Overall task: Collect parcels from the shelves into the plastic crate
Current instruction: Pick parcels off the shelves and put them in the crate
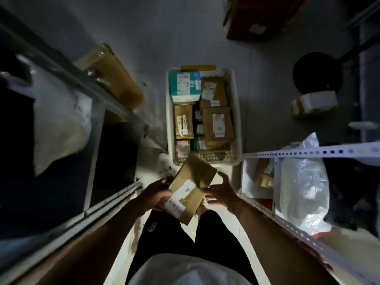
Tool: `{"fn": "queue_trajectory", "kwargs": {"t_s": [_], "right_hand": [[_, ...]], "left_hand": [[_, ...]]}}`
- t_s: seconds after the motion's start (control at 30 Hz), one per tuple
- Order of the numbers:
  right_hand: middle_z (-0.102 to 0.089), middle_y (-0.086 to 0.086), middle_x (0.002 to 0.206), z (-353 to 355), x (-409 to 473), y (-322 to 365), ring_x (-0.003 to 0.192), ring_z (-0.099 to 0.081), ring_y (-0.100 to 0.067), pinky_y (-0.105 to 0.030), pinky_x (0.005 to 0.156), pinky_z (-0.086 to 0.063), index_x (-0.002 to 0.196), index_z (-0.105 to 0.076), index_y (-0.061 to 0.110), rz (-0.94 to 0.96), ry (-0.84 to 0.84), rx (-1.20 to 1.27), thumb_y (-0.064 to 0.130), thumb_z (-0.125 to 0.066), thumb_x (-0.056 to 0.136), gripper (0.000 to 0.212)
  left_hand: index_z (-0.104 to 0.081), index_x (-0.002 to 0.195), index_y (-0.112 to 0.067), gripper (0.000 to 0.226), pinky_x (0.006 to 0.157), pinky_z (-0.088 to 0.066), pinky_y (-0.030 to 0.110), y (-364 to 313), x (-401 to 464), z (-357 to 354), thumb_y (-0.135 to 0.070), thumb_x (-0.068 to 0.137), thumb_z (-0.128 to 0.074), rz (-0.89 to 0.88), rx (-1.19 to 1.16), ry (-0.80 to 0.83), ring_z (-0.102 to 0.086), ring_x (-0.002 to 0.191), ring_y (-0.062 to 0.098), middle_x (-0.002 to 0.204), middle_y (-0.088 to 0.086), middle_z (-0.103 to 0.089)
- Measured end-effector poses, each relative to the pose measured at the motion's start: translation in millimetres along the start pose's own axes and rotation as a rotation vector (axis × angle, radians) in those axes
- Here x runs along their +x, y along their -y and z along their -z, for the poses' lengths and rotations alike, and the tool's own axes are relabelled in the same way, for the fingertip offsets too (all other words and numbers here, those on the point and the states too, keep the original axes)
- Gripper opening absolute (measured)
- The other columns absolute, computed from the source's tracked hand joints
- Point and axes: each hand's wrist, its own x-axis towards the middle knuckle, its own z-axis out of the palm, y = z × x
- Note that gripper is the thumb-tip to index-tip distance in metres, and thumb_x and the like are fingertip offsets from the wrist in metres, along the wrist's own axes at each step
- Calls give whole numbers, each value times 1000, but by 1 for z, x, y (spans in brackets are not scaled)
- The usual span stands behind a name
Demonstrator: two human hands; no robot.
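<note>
Narrow shelf aisle, cardboard parcel (193, 188) between both hands, crate (238, 112) beyond.

You hold a brown cardboard parcel (192, 188) with a white label. Your crate (236, 112) is white, filled with brown boxes and one teal box (184, 84). Your shorts (197, 239) are black.

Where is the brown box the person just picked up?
In the head view the brown box is low in the middle, held by the left hand, with the right hand open beside it, just short of the white crate.
</note>
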Motion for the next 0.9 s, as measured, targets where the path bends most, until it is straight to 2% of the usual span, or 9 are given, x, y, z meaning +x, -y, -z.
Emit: {"fn": "queue_trajectory", "kwargs": {"t_s": [0.07, 0.17, 0.23, 0.3, 0.37, 0.43, 0.53, 0.73, 0.9], "right_hand": [[-61, -7, 116, 8, 23, 5, 91, -67, -25, -36, 62, -59, 142, -32, 37, 105, -156, -30, -1, -79, 83, 84], [-62, -4, 128, 14, 64, 13, 102, -67, -22, -40, 73, -62, 140, -47, 33, 128, -245, -62, 14, -87, 78, 77], [-65, -3, 124, 18, 95, 16, 97, -70, -22, -47, 78, -63, 129, -55, 36, 113, -307, -105, 35, -92, 67, 72], [-70, 0, 108, 23, 131, 18, 88, -71, -24, -52, 81, -61, 111, -54, 41, 111, -383, -166, 58, -86, 52, 70], [-70, 3, 98, 30, 172, 15, 85, -71, -26, -55, 82, -58, 108, -51, 37, 137, -410, -223, 61, -86, 55, 68], [-68, 4, 104, 34, 206, 18, 91, -69, -24, -53, 83, -58, 118, -49, 33, 174, -419, -257, 58, -87, 65, 70], [-56, 5, 118, 41, 248, 24, 104, -56, -14, -37, 94, -51, 139, -43, 20, 142, -411, -287, 43, -82, 81, 74], [-69, -7, 115, 50, 306, 6, 100, -66, -26, -32, 78, -48, 125, -50, 10, 137, -414, -531, 39, -79, 85, 58], [-67, -8, 125, 56, 328, 3, 115, -63, -29, -35, 89, -49, 134, -49, 11, 118, -435, -755, 43, -71, 91, 58]], "left_hand": [[-67, 122, -45, 51, 99, -54, 48, -7, 37, 15, -33, 73, -68, -48, 117, 43, -70, 108, 20, 115, -4, -74], [-65, 119, -54, 51, 105, -49, 43, -18, 100, 33, -46, 69, -66, -59, 281, 106, -66, 115, 20, 122, -6, -72], [-58, 133, -45, 52, 93, -52, 31, -33, 140, 38, -38, 82, -65, -67, 387, 133, -66, 114, 25, 128, 1, -69], [-47, 147, -35, 52, 67, -48, 16, -46, 181, 42, -29, 98, -60, -94, 532, 160, -68, 95, 9, 133, 8, -64], [-40, 152, -33, 52, 52, -38, 12, -50, 223, 46, -30, 103, -55, -120, 608, 146, -55, 63, -2, 131, 14, -62], [-41, 150, -29, 50, 49, -37, 11, -55, 259, 51, -26, 102, -56, -119, 603, 105, -50, 62, -2, 124, 9, -62], [-51, 143, -23, 46, 56, -47, 8, -57, 307, 59, -19, 99, -62, -164, 573, -2, -62, 89, 3, 119, -2, -62], [-57, 139, -18, 43, 68, -44, 1, -33, 373, 55, -15, 97, -64, -298, 782, -106, -63, 100, 7, 135, 3, -62], [-55, 142, -14, 46, 104, -48, 28, -13, 398, 39, -10, 97, -61, -338, 872, -121, -60, 125, 24, 139, 9, -60]]}}
